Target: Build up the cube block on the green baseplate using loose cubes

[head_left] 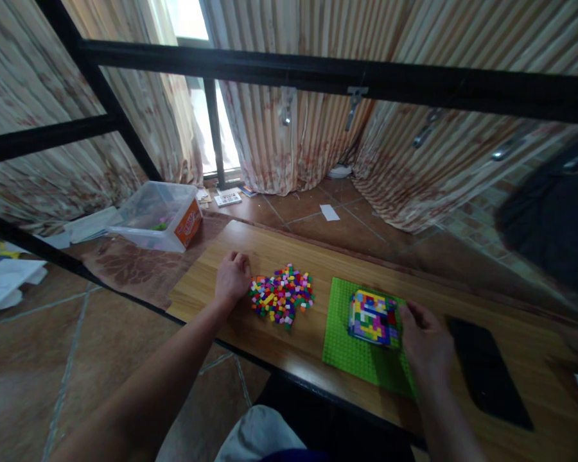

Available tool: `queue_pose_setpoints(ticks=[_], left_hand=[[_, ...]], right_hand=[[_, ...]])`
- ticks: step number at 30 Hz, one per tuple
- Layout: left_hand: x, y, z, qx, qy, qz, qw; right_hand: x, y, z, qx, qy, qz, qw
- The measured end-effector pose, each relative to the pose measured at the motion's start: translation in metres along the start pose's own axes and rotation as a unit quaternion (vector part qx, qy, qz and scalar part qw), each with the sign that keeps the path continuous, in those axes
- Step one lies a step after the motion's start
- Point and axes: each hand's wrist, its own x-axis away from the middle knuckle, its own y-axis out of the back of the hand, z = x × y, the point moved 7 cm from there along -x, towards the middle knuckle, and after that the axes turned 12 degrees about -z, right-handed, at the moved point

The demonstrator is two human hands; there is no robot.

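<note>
A heap of small coloured bricks (282, 295) lies on the wooden table (270, 247). My left hand (232, 277) rests curled at the heap's left edge, its fingers touching the nearest bricks; what it holds, if anything, is hidden. To the right lies a green baseplate (347, 346) with a multicoloured block of bricks (373, 316) built on it. My right hand (426, 343) sits at the block's right side, its fingers curled against the block's edge.
A flat black object (486, 372) lies on the table right of the baseplate. On the tiled floor at the back left stands a clear plastic box (158, 215) with an orange label. Black metal frame bars (318, 67) cross overhead; curtains hang behind.
</note>
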Motion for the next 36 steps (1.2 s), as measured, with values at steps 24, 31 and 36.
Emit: queue_pose_setpoints(ticks=[24,31,36], left_hand=[[0.001,0.001,-0.002,-0.002,0.007,0.004,1.0],[0.002,0.001,-0.002,0.004,0.012,0.009,1.0],[0.003,0.001,-0.003,-0.002,0.012,0.01,1.0]], right_hand=[[0.007,-0.011,0.019,0.065,0.069,0.033,0.995],[0.016,0.013,0.044,0.073,0.109,-0.027,0.991],[0.071,0.0,0.09,-0.038,0.207,0.079,0.974]])
